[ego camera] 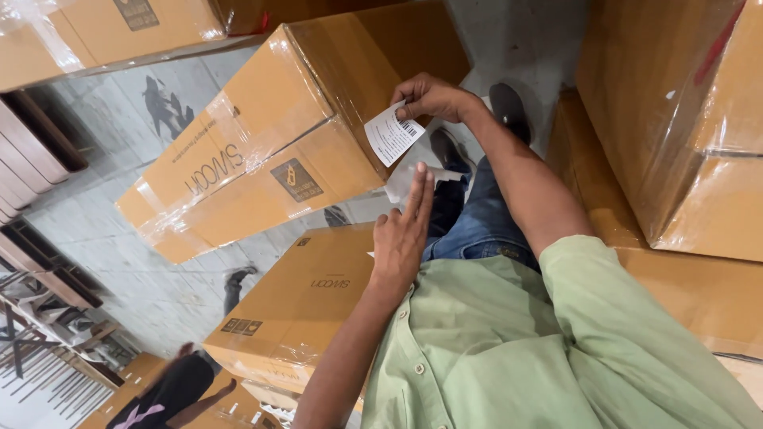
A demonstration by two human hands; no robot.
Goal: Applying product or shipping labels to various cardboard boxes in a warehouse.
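White barcode label (392,133) pinched in my right hand (433,97), pressed against the end face of the tape-wrapped carton (262,143) at 12 o'clock. My left hand (404,230) at 6 o'clock of the label, fingers flat and together, touching the white backing strip (401,181). Second carton (298,306) at 7 o'clock.

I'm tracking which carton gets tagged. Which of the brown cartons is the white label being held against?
The tilted, tape-wrapped carton at upper centre: the right hand holds the white label at its end face. The flat carton below has no label near it.
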